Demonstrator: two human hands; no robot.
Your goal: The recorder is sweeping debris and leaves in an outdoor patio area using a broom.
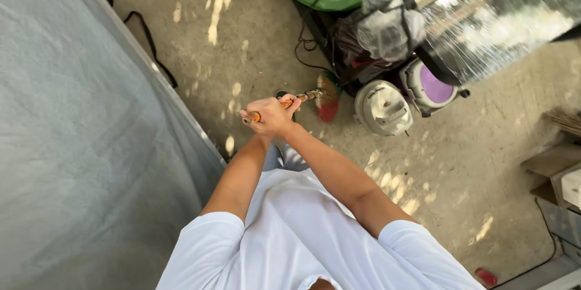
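Both your left hand (261, 116) and right hand (284, 108) clamp together around the orange broom handle (285, 104). Its red-green bristle head (328, 97) rests on the concrete floor (242, 36), just beside a white appliance (382, 107).

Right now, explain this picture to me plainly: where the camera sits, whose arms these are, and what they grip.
The camera sits on a person's head and looks straight down, so you see their white shirt and both arms. The left hand and right hand are clasped together around the orange handle of a broom, whose red and green bristles touch the concrete floor. Beside the broom stand a white appliance and a purple-lidded one. A grey tarp fills the left.
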